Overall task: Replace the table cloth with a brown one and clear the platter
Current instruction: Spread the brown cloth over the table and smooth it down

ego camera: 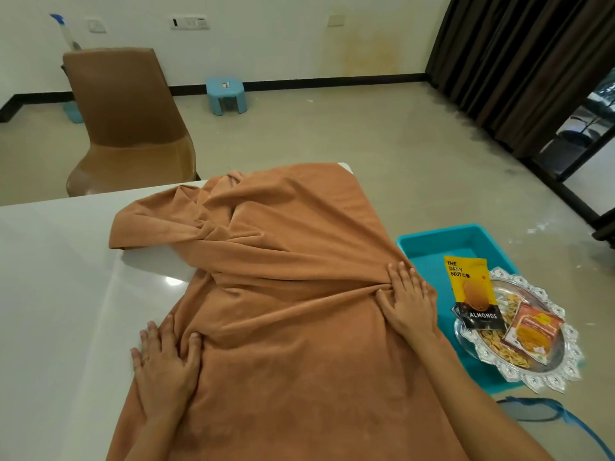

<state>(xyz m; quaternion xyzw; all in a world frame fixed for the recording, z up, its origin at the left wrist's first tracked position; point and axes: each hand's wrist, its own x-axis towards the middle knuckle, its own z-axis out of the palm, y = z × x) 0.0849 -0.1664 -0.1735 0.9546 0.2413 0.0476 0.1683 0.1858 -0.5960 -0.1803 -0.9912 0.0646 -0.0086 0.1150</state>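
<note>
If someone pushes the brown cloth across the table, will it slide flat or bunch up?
Probably bunch: the brown cloth gathers into folds at the right hand and twists farther back. Soft and floppy, it would likely sag when lifted. The glossy table may let it slip.

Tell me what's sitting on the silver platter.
An almonds packet and an orange snack packet lie on the silver platter, over loose yellow chips. Whatever lies beneath the packets is hidden.
</note>
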